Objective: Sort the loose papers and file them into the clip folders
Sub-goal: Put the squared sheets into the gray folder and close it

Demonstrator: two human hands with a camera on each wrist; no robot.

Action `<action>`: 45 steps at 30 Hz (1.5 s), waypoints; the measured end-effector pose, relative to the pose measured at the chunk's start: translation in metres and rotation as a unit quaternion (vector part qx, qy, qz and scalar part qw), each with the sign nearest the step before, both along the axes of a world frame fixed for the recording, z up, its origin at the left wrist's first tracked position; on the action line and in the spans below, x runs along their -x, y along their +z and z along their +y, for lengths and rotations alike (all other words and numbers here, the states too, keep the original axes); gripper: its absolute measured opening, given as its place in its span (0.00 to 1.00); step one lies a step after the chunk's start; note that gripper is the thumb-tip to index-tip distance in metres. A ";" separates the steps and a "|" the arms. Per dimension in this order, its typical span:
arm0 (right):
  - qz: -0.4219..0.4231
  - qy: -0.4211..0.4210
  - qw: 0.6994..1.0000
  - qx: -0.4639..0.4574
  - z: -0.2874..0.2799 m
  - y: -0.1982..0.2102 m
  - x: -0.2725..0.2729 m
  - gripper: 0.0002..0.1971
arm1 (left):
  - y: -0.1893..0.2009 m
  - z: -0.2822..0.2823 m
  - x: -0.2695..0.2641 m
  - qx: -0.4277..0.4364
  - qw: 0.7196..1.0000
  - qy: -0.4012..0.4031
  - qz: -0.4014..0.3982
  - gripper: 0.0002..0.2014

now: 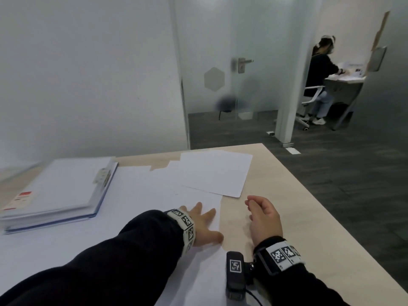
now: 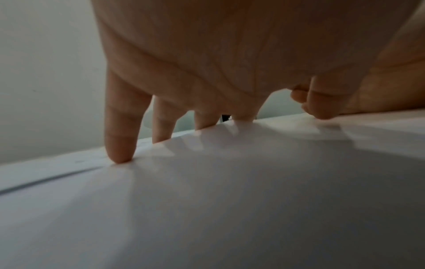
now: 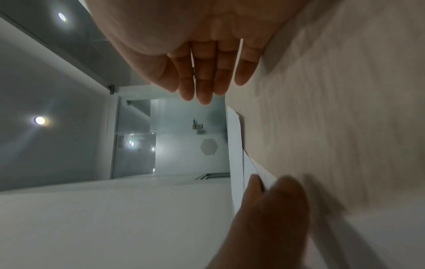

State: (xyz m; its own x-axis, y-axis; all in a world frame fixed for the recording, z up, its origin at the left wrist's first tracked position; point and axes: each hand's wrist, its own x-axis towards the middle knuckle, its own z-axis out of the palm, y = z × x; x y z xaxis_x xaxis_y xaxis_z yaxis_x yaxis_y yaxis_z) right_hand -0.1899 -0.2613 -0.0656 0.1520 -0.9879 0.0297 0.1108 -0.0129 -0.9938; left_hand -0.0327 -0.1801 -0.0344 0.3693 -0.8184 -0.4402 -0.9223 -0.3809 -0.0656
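Low in the head view, my left hand [image 1: 204,226] lies flat with fingers [image 2: 119,145] spread, pressing the near sheet [image 1: 154,217] to the table [image 1: 287,195]; nothing is gripped. Just right of it, my right hand [image 1: 263,219] stands edge-on over bare wood, fingers [image 3: 202,81] straight and together, holding nothing, just beside the sheet's right edge. I judge the step to be gathering the loose sheets into one squared pile. To do it well, I would keep the left palm light so the top sheet slides without creasing, and use the right hand as a straight fence to nudge the edges flush. Farther up, at frame centre, another sheet [image 1: 218,173] lies askew, overlapping those below it. At mid-left the folders [image 1: 57,193] sit stacked and closed, touching the papers' left side; they need opening first.
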 end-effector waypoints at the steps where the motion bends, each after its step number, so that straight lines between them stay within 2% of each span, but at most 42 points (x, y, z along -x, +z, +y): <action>1: 0.006 -0.008 1.000 0.000 0.001 0.000 0.009 0.07 | 0.001 0.006 0.009 -0.002 1.000 -0.011 0.006 0.48; 4: 0.028 -0.019 0.999 -0.008 0.001 0.000 0.032 0.06 | 0.003 0.022 0.033 -0.012 0.999 -0.044 0.010 0.48; 8: 0.070 0.007 0.997 0.011 -0.004 -0.002 0.048 0.07 | 0.005 0.044 0.062 -0.015 0.996 -0.083 0.024 0.45; 11: 0.180 0.055 0.982 0.027 -0.019 -0.003 0.054 0.11 | 0.008 0.060 0.072 0.002 0.993 -0.100 0.067 0.46; 13: 0.315 0.126 0.939 0.051 -0.031 -0.004 0.055 0.19 | 0.013 0.072 0.068 0.021 0.992 -0.090 0.091 0.49; 15: 0.446 0.183 0.873 0.078 -0.038 -0.003 0.055 0.27 | 0.020 0.089 0.057 0.029 0.993 -0.066 0.092 0.51; 17: 0.512 0.220 0.826 0.083 -0.038 0.001 0.054 0.28 | 0.027 0.111 0.047 0.018 0.996 -0.050 0.068 0.54; 20: 0.580 0.273 0.761 0.099 -0.025 0.014 0.059 0.25 | 0.029 0.143 0.041 -0.022 0.998 -0.054 0.021 0.56; 21: 0.594 0.283 0.745 0.112 -0.020 0.019 0.061 0.25 | 0.028 0.151 0.040 -0.034 0.998 -0.056 0.010 0.56; 24: 0.594 0.293 0.741 0.112 -0.008 0.029 0.066 0.25 | 0.026 0.163 0.037 -0.038 0.998 -0.058 0.011 0.57; 27: 0.617 0.316 0.706 0.147 0.003 0.030 0.069 0.24 | 0.030 0.160 0.036 -0.019 0.998 -0.062 0.025 0.55; 29: 0.629 0.324 0.685 0.171 0.013 0.033 0.071 0.21 | 0.035 0.155 0.037 -0.007 0.996 -0.077 0.041 0.51; 31: 0.628 0.327 0.684 0.176 0.022 0.035 0.074 0.14 | 0.037 0.152 0.039 0.002 0.995 -0.089 0.054 0.46; 33: 0.617 0.308 0.699 0.188 0.026 0.037 0.078 0.11 | 0.036 0.150 0.036 0.024 0.994 -0.081 0.066 0.45; 36: 0.564 0.258 0.758 0.203 0.019 0.038 0.084 0.06 | 0.033 0.153 0.025 0.024 0.999 -0.024 0.040 0.54; 37: 0.563 0.261 0.757 0.205 0.018 0.039 0.086 0.09 | 0.033 0.155 0.021 0.001 1.000 -0.001 0.018 0.58; 39: 0.605 0.279 0.720 0.193 0.014 0.035 0.087 0.25 | 0.032 0.159 0.014 -0.044 0.998 0.047 -0.017 0.65; 40: 0.629 0.287 0.699 0.180 0.013 0.034 0.087 0.30 | 0.030 0.160 0.012 -0.057 0.996 0.067 -0.023 0.66; 42: 0.651 0.304 0.677 0.159 0.012 0.032 0.085 0.33 | 0.026 0.159 0.012 -0.058 0.994 0.089 -0.020 0.66; 45: 0.655 0.318 0.666 0.164 0.018 0.032 0.083 0.29 | 0.019 0.153 0.019 -0.011 0.996 0.082 0.012 0.64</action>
State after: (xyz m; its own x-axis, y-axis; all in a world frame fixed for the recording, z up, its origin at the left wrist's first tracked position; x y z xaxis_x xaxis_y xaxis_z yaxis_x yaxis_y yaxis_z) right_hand -0.2731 -0.2431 -0.0336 0.6438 -0.6845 -0.3421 -0.7615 -0.6168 -0.1992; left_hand -0.0519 -0.0270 -0.0153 0.4864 -0.7377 -0.4682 -0.8492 -0.5253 -0.0543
